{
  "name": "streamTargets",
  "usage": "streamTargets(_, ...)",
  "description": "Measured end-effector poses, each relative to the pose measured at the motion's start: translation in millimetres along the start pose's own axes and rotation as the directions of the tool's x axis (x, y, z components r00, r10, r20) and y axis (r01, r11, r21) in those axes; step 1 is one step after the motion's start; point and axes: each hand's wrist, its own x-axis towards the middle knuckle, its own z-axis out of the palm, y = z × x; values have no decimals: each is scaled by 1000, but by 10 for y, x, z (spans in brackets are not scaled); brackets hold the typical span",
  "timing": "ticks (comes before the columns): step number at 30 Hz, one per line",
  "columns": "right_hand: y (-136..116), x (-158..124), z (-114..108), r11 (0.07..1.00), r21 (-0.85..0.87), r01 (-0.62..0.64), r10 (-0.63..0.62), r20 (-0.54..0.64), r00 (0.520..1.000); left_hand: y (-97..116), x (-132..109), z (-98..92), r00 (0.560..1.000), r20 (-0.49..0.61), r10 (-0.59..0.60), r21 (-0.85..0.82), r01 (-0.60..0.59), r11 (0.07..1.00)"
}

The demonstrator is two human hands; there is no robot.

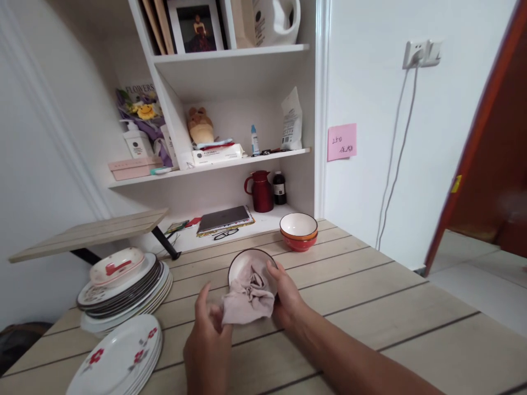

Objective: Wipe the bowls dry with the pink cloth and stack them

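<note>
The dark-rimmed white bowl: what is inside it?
A crumpled beige cloth lies in the small dark-rimmed white bowl, which the right hand grips; the left hand holds the cloth's edge. The bowl's bottom beneath the cloth is covered.

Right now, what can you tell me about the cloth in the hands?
The cloth is a small, soft-looking rag, pale pinkish beige, crumpled into folds. Its upper part lies in a dark-rimmed white dish; its lower part hangs over the rim. The left hand pinches its lower left edge, and the right hand presses its right side.
</note>
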Motion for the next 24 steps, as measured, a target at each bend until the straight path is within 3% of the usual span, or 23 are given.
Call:
streamTargets(3, 38, -26, 17, 1000, -23, 14, -13, 57, 998, 84, -82, 46, 998, 45, -53, -285, 63, 956)
streamTargets(6, 69, -76, 39, 992, -111, 53, -35, 163, 986, 130, -129, 102, 993, 51, 104, -433, -72, 899)
streamTargets(9, 76, -119, 51, 984, -162, 71, -36, 206, 978, 82, -111, 128, 937, 154, 313, -268, -265, 926)
streamTargets(11, 71, -126, 50, 984, -167, 57, -23, 198, 980, -4, -90, 152, 898, 233, 372, -125, -352, 928)
streamTargets(18, 72, -102, 26, 985, -169, 30, 1, 182, 983, -300, -131, 270, 789, 425, 444, 111, -533, 839)
streamTargets(21, 69, -118, 34, 992, -127, 20, 2, 170, 985, -307, -155, 310, 731, 484, 480, 98, -591, 801)
streamTargets(24, 46, -124, 50, 995, -103, 12, 4, 147, 989, -205, -131, 397, 724, 525, 447, 121, -583, 803)
